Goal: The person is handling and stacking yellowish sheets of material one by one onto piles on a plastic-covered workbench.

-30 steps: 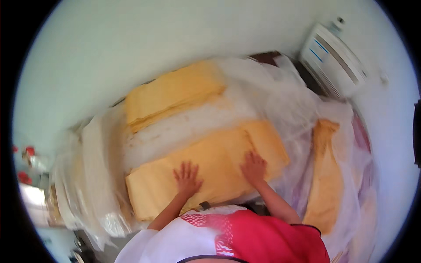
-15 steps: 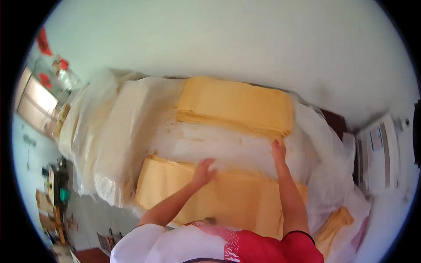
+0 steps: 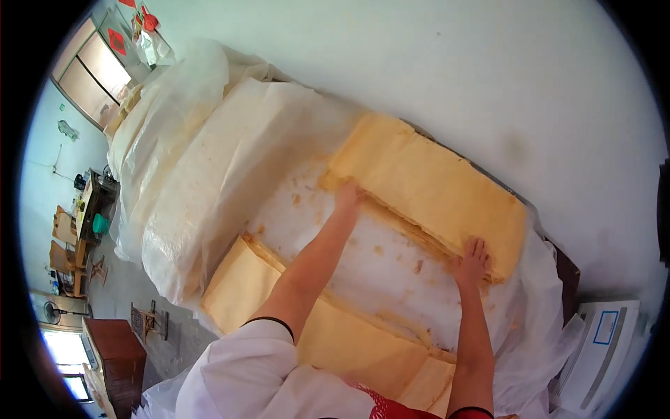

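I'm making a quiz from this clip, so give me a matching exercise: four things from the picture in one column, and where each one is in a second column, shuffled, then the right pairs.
Things:
1. left hand
2. right hand
3. far yellow stack
4. near yellow stack

Places:
A. at the table edge closest to the person, under the forearms
B. on the far stack's left near corner
C. along the wall side of the plastic-covered table
D. on the far stack's right near edge

Pairs: 1-B, 2-D, 3-C, 4-A
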`<act>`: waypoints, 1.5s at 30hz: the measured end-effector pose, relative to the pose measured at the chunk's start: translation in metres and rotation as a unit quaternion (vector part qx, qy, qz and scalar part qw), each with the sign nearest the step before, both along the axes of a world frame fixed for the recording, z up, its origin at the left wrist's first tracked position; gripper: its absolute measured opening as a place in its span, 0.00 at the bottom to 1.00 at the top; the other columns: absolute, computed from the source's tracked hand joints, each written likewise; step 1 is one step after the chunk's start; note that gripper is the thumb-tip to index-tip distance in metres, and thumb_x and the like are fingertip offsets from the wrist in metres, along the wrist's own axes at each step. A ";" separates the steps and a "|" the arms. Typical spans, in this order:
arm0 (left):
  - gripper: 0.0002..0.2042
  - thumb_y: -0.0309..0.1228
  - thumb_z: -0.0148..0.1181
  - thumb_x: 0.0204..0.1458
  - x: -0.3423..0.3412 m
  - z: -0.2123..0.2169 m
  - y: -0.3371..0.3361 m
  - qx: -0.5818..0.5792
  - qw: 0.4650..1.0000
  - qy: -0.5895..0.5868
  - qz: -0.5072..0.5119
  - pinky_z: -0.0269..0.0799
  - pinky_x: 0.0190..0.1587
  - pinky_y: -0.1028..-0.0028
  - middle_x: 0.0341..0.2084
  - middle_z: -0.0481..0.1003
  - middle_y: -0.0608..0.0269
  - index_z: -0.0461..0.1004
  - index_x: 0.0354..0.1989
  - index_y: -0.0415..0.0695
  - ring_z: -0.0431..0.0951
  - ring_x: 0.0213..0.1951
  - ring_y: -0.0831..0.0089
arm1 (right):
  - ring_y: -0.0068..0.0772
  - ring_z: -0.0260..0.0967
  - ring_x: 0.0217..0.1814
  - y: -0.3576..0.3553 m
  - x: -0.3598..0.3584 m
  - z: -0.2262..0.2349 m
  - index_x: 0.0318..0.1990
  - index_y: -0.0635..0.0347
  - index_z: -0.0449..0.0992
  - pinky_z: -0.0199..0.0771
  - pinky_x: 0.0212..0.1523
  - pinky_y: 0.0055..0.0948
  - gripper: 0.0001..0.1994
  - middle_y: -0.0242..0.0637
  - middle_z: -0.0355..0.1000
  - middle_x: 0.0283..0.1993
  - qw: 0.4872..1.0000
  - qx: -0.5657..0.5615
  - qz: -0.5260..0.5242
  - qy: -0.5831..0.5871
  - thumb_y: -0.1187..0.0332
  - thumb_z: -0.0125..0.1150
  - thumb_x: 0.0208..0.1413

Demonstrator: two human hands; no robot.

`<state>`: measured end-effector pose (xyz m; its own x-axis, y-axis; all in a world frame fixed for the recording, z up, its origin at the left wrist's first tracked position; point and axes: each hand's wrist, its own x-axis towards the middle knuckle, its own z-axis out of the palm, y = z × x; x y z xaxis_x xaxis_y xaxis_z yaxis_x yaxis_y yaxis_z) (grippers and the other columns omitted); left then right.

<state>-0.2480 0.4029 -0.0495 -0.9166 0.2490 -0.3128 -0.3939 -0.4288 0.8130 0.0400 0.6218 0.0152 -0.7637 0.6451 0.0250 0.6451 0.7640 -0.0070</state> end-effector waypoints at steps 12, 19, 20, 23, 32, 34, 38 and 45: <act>0.14 0.24 0.53 0.42 -0.017 0.040 -0.020 -0.214 0.954 0.177 0.116 0.65 0.34 0.75 0.30 0.69 0.61 0.65 0.40 0.40 0.69 0.33 0.70 | 0.43 0.35 0.68 -0.027 -0.026 0.004 0.60 0.60 0.50 0.37 0.61 0.46 0.37 0.45 0.43 0.65 0.998 0.045 0.050 -0.006 0.57 0.56 0.42; 0.17 0.23 0.50 0.41 -0.012 0.026 -0.028 -0.187 0.979 -0.027 0.078 0.65 0.37 0.74 0.34 0.69 0.59 0.65 0.43 0.39 0.68 0.36 0.68 | 0.45 0.35 0.67 -0.028 -0.025 -0.001 0.58 0.61 0.52 0.37 0.61 0.47 0.36 0.47 0.42 0.65 0.998 0.033 0.049 0.037 0.59 0.57 0.41; 0.17 0.23 0.50 0.41 -0.014 0.029 -0.031 -0.185 0.979 -0.028 0.078 0.65 0.37 0.74 0.34 0.69 0.59 0.65 0.43 0.39 0.68 0.36 0.68 | 0.45 0.36 0.67 -0.028 -0.024 0.000 0.58 0.61 0.53 0.37 0.61 0.48 0.35 0.48 0.42 0.65 0.997 0.035 0.053 0.044 0.60 0.57 0.40; 0.17 0.23 0.49 0.42 -0.019 0.037 -0.038 -0.017 0.990 -0.112 0.085 0.65 0.37 0.75 0.33 0.70 0.61 0.65 0.44 0.38 0.69 0.35 0.71 | 0.43 0.34 0.68 -0.030 -0.027 0.004 0.59 0.62 0.51 0.35 0.62 0.48 0.35 0.47 0.42 0.65 0.998 0.029 0.046 0.029 0.59 0.55 0.42; 0.13 0.22 0.50 0.43 -0.011 0.052 -0.023 -0.073 0.975 0.111 0.176 0.65 0.29 0.79 0.29 0.71 0.63 0.69 0.39 0.40 0.70 0.30 0.74 | 0.45 0.36 0.67 -0.031 -0.027 -0.004 0.57 0.62 0.54 0.37 0.60 0.47 0.34 0.49 0.43 0.64 0.995 0.066 0.055 0.051 0.60 0.54 0.40; 0.09 0.25 0.53 0.44 -0.007 0.061 -0.027 0.024 0.993 -0.034 0.108 0.65 0.33 0.78 0.32 0.70 0.68 0.67 0.35 0.44 0.69 0.32 0.77 | 0.45 0.37 0.67 -0.029 -0.023 -0.005 0.57 0.63 0.55 0.37 0.60 0.47 0.33 0.49 0.44 0.64 0.995 0.068 0.053 0.049 0.60 0.54 0.40; 0.09 0.30 0.55 0.45 -0.003 0.078 -0.015 0.073 0.996 -0.057 0.009 0.66 0.31 0.76 0.32 0.71 0.68 0.67 0.36 0.46 0.70 0.32 0.76 | 0.45 0.39 0.67 -0.025 -0.021 -0.008 0.56 0.62 0.56 0.38 0.60 0.46 0.32 0.48 0.45 0.64 0.994 0.082 0.059 0.044 0.59 0.54 0.40; 0.15 0.38 0.55 0.48 -0.017 0.106 0.018 0.073 0.988 -0.095 -0.101 0.68 0.28 0.73 0.33 0.71 0.67 0.67 0.42 0.47 0.71 0.32 0.75 | 0.45 0.44 0.65 -0.023 -0.022 -0.008 0.54 0.61 0.59 0.43 0.58 0.46 0.33 0.48 0.50 0.62 0.991 0.077 0.072 0.087 0.54 0.57 0.40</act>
